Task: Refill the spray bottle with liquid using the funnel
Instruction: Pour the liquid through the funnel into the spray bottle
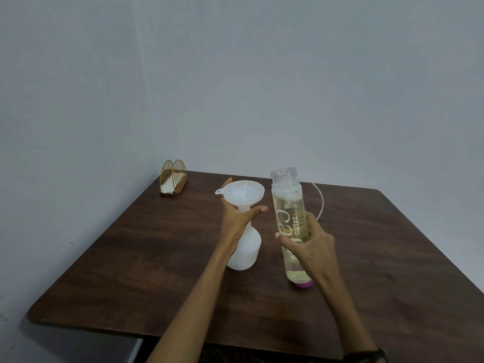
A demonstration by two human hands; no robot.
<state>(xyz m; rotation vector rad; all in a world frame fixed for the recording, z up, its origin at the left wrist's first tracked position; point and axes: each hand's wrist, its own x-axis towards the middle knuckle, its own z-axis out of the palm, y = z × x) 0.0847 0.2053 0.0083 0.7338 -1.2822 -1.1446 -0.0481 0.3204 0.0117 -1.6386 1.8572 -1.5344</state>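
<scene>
The white spray bottle [245, 251] stands mid-table [131, 258], funnel [243, 195] seated in its neck. My left hand [237, 218] curls round that neck; just right of it, my right hand [311, 244] grips the clear bottle [290, 218] (uncapped, yellowish liquid inside).

Bare forearms — a dark wristband [372, 355] (right wrist), a finger ring [221, 198].
</scene>
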